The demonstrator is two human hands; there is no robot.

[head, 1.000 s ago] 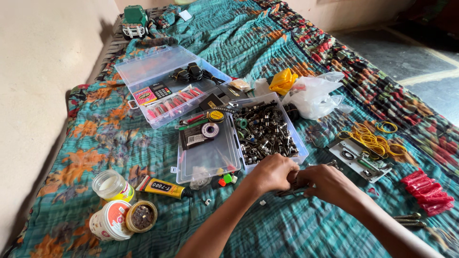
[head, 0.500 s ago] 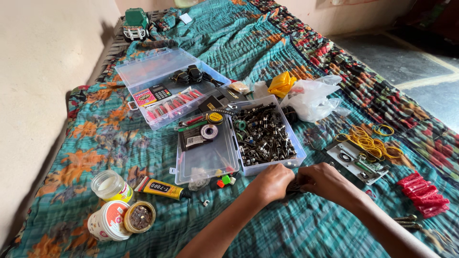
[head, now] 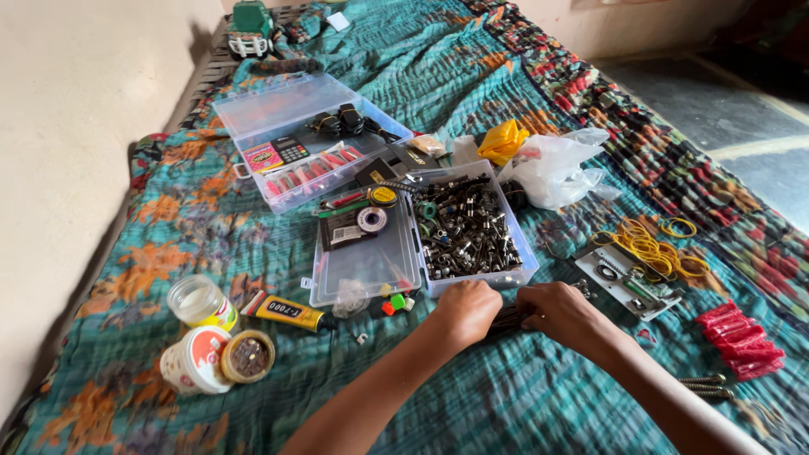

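Both hands met over a teal quilt (head: 522, 396), the left hand (head: 468, 310) and right hand (head: 559, 310) each curled closed on a dark tool (head: 504, 318) held between them, just near of a parts box (head: 466, 232).

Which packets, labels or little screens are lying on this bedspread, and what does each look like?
Glue tube: yellow and black, left of the hands.
Calculator: small, dark, in the far clear box.
Pink card packet: beside the calculator.
Black packet with white label: in the near box lid.
White tub: red-printed label, lying near left.
Plastic bags: white and yellow, far right of the screw box.
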